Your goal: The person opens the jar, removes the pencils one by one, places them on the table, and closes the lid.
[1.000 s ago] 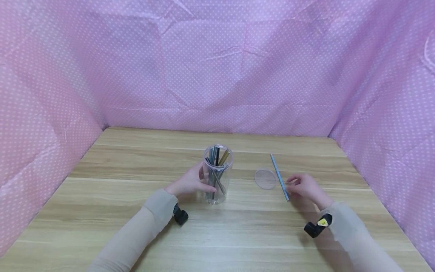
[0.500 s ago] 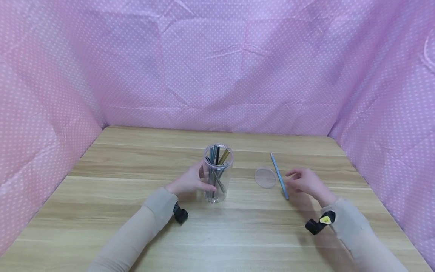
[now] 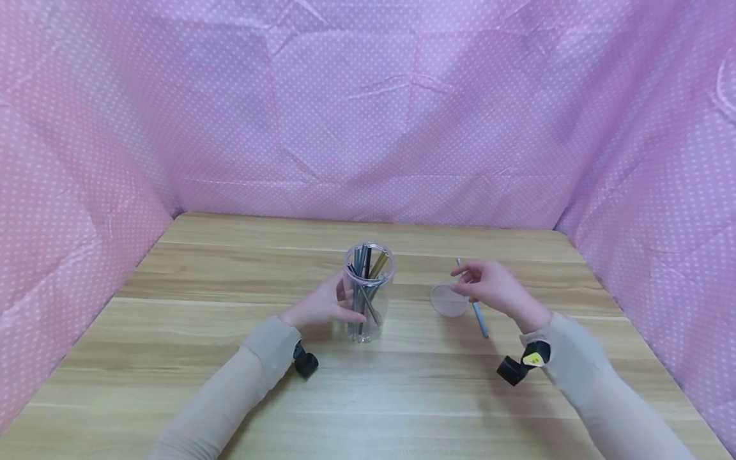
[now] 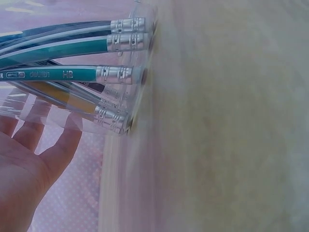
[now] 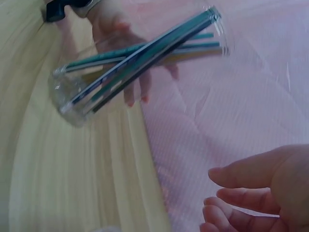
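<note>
My left hand [image 3: 319, 308] grips a clear plastic jar [image 3: 391, 267] from its left side, thumb in front and fingers behind. Several pencils [image 4: 72, 73] stand in the jar, green, dark and gold, with metal bands at the ends seen in the left wrist view. My right hand [image 3: 497, 289] hovers over a blue pencil [image 3: 481, 321] and hides its middle. Its fingertips reach the edge of a round clear lid [image 3: 446, 303] in the head view. In the right wrist view, thumb and loosely bent fingers [image 5: 246, 200] stand apart with nothing between them.
The wooden table [image 3: 368, 409] runs back to a pink dotted cloth [image 3: 368, 128], which also hangs along both sides. A small black camera is strapped to each wrist.
My right hand has moved left and farther back, from beside the blue pencil to above it and near the lid. The left hand and jar have stayed put.
</note>
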Motion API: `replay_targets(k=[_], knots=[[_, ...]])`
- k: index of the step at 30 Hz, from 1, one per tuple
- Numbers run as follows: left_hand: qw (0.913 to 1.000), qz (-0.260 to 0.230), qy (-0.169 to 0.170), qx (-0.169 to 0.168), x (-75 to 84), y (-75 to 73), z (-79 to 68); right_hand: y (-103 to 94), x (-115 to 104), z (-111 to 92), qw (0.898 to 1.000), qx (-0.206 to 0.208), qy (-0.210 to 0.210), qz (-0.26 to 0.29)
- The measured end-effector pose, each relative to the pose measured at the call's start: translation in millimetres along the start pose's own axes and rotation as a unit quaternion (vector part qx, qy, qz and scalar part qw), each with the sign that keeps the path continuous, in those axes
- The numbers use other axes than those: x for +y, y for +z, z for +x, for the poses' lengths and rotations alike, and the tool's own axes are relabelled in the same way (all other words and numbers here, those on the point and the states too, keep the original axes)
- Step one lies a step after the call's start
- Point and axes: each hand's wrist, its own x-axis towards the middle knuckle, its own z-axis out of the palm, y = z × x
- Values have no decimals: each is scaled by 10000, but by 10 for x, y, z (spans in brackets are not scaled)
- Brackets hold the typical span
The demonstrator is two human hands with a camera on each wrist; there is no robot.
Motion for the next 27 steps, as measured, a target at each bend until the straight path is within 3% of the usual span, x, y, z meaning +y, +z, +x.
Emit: replay_targets(k=[16, 21, 27], knots=[[10000, 32, -52, 26, 32, 22, -28, 52, -814, 208, 9934, 217, -1104, -204], [9999, 30, -98, 56, 29, 24, -20, 76, -992, 254, 9867, 268, -1574, -316], [9999, -20, -150, 53, 24, 24, -18, 124, -1190, 276, 9695, -94, -2422, -370]])
